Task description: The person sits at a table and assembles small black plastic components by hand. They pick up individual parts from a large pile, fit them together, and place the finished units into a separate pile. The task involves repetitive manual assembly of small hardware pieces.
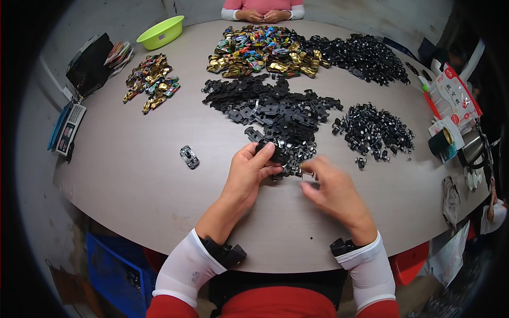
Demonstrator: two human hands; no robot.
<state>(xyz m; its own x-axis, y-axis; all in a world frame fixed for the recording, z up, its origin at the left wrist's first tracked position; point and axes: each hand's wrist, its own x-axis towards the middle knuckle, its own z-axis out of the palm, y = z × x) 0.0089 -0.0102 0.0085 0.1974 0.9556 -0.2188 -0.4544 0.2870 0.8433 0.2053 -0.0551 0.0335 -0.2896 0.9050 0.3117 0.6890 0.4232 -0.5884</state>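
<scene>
Grey laminate table (132,180) carries everything. Left of the big black parts pile (270,108) at its middle sits a lone small toy car (189,157). At the pile's near edge the left hand (249,172) pinches a black chassis piece (272,152) between thumb and fingers. Just right of it, the right hand (331,191) curls narrowly around a small metal part (307,170). Farther right lies a wheel-axle heap (374,130).

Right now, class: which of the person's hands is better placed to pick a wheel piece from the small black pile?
Probably the right hand: the small black wheel pile lies on its side of the table, while the left hand already grips a black chassis piece.
</scene>
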